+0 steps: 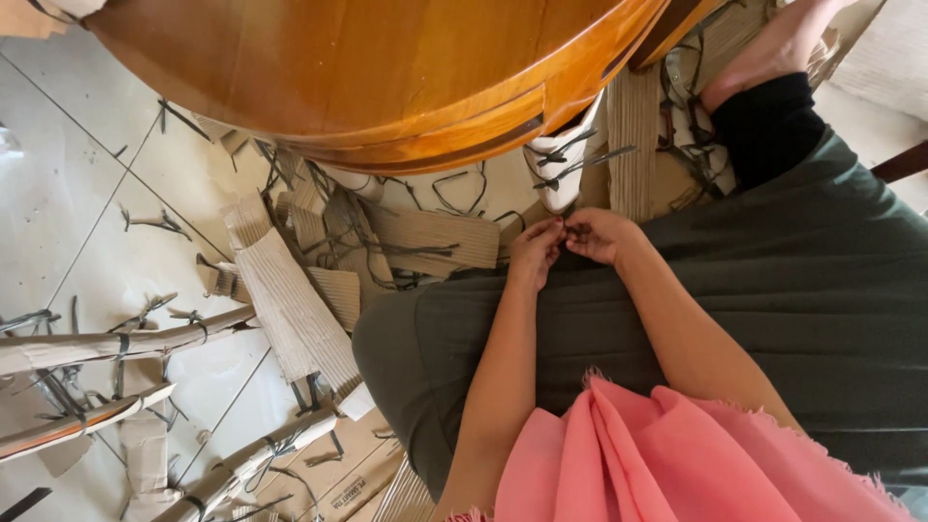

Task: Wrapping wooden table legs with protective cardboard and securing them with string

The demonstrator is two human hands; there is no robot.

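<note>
— What sort of place was this?

— It looked like a room in a home used for unpacking or assembling furniture. The floor (87, 184) was pale glazed tile, and a round polished wooden table (387, 68) stood overhead.

— What else showed it?

— Torn corrugated cardboard (290, 300) and cut black plastic straps (155, 224) lay strewn about, beside long wooden parts (116, 340) wrapped in cardboard and banded with strapping.

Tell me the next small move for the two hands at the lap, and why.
Probably pull the fingertips slowly apart. The left hand and right hand meet fingertip to fingertip over the grey-green skirt, pinching something too small to identify, beside the wooden table and above corrugated cardboard strips and loose dark straps on the floor.
</note>
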